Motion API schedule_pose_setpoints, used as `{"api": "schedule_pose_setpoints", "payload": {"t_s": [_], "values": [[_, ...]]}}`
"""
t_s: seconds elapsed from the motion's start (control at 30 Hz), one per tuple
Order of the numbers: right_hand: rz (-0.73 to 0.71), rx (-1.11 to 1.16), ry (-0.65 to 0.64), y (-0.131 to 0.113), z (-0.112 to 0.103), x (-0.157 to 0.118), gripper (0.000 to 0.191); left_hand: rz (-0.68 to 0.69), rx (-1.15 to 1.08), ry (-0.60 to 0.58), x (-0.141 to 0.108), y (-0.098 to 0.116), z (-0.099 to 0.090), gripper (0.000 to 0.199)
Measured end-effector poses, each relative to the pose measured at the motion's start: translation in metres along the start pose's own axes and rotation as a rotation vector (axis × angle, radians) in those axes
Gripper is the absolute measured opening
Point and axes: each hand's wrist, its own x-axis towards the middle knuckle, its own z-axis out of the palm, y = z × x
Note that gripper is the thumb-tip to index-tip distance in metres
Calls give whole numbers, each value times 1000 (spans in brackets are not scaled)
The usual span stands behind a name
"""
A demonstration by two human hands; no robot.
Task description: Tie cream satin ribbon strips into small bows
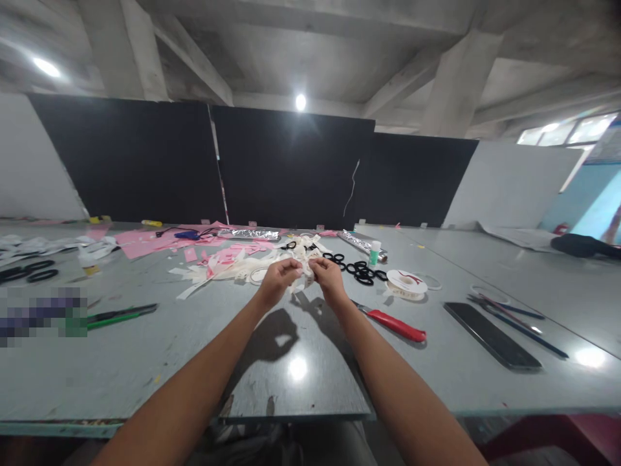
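Note:
Above the grey table, my left hand (pixel 278 279) and my right hand (pixel 328 278) face each other with thumbs and fingers pinched together. Between them runs a cream ribbon (pixel 307 274), gripped from both sides; its exact shape is partly hidden by the fingers. Just behind lies a heap of cream ribbon strips (pixel 233 266) mixed with pink scraps (pixel 237 248). To the right of my right hand sits a white spool of ribbon (pixel 406 283), near several black-handled scissors (pixel 361 270). A red-handled cutter (pixel 395 325) lies beside my right forearm.
A dark phone (pixel 490 333) and thin tools (pixel 524 323) lie on the right. A green-labelled bottle (pixel 374 253) stands behind the scissors. On the left are a green cutter (pixel 121 316) and another black-handled pair of scissors (pixel 36 270). Black panels (pixel 291 168) rise behind the table.

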Motion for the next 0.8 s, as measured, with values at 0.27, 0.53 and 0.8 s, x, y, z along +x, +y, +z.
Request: {"api": "schedule_pose_setpoints", "payload": {"t_s": [0.27,0.53,0.8], "values": [[45,-86,19,1,-12,4,27,-91,302,-529,-10,-20,19,36],[170,19,-104,1,-10,1,30,32,375,274,8,-28,-10,28],[212,54,-313,-4,-4,-8,27,-223,-112,98,11,-33,-15,39]]}}
